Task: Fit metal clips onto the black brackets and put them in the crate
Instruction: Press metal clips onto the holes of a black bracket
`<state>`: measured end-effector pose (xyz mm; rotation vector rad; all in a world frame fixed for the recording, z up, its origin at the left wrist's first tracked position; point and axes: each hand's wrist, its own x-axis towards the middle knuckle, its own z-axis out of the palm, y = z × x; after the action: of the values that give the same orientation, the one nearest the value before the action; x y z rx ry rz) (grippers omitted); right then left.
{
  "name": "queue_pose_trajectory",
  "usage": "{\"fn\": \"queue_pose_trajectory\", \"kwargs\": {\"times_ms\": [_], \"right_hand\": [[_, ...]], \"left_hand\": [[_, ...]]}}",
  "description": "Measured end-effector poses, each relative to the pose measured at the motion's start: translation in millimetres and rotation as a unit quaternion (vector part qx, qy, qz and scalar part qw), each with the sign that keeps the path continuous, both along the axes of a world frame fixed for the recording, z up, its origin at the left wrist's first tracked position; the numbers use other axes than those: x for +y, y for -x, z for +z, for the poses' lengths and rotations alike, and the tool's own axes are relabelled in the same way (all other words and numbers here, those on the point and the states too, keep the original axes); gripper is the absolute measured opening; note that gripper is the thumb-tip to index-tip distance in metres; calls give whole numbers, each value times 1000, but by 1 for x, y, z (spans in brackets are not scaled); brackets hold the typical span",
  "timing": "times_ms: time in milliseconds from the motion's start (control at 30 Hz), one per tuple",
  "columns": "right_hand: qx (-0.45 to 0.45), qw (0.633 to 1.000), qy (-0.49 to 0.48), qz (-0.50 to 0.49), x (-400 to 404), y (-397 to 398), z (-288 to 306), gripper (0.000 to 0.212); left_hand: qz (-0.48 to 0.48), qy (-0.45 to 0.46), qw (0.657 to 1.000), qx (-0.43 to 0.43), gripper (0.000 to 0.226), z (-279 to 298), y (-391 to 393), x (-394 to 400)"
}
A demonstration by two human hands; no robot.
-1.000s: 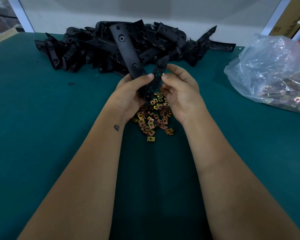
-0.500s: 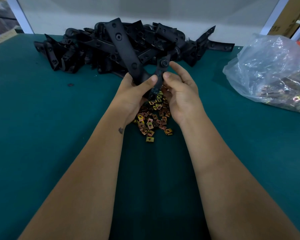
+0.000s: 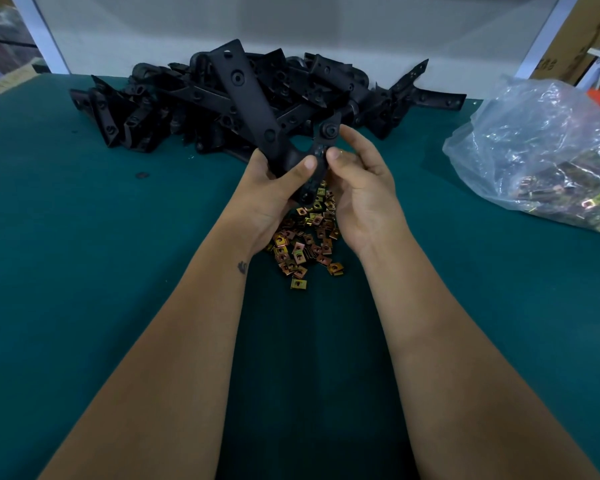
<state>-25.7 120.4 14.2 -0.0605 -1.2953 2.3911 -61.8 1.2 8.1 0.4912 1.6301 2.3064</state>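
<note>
My left hand (image 3: 274,188) grips a black V-shaped bracket (image 3: 253,109) at its bend, its long arm pointing up and away. My right hand (image 3: 361,181) is at the bracket's shorter arm (image 3: 321,150), thumb and fingertips against its edge; whether a clip sits between the fingers is hidden. Below both hands, a heap of small brass-coloured metal clips (image 3: 302,244) lies on the green table (image 3: 84,271). A big pile of black brackets (image 3: 174,102) lies at the far edge. No crate is in view.
A clear plastic bag (image 3: 541,150) with more clips lies at the right. A white wall panel (image 3: 326,29) stands behind the bracket pile. Cardboard boxes (image 3: 575,39) stand at the far right, beyond the table.
Both hands have lifted the bracket slightly up and away from me. My right fingers have shifted along the shorter arm.
</note>
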Motion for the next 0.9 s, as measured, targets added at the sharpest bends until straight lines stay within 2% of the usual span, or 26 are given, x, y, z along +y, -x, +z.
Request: {"fn": "queue_pose_trajectory", "kwargs": {"times_ms": [333,433,567,633,733,900], "right_hand": [[-21,999,-29,-15,-6,-2,3,28],[-28,996,-79,-31,-6,-3,5,24],[-60,977,-194,-66,-10,-2,3,22],[-95,945,-295,-107,-11,-2,-2,19],[-120,875,-453,-119,-10,-3,-8,19],[-131,699,-692,-123,-3,-2,-15,28]], "left_hand": [[11,25,1000,12,42,-4,2,2],[32,22,999,9,45,-3,3,1],[59,-46,996,-44,39,1,6,-4],[81,-96,989,-81,31,2,11,-9],[120,-139,976,-117,24,2,20,-17],[135,-188,960,-155,25,1,25,-22]]}}
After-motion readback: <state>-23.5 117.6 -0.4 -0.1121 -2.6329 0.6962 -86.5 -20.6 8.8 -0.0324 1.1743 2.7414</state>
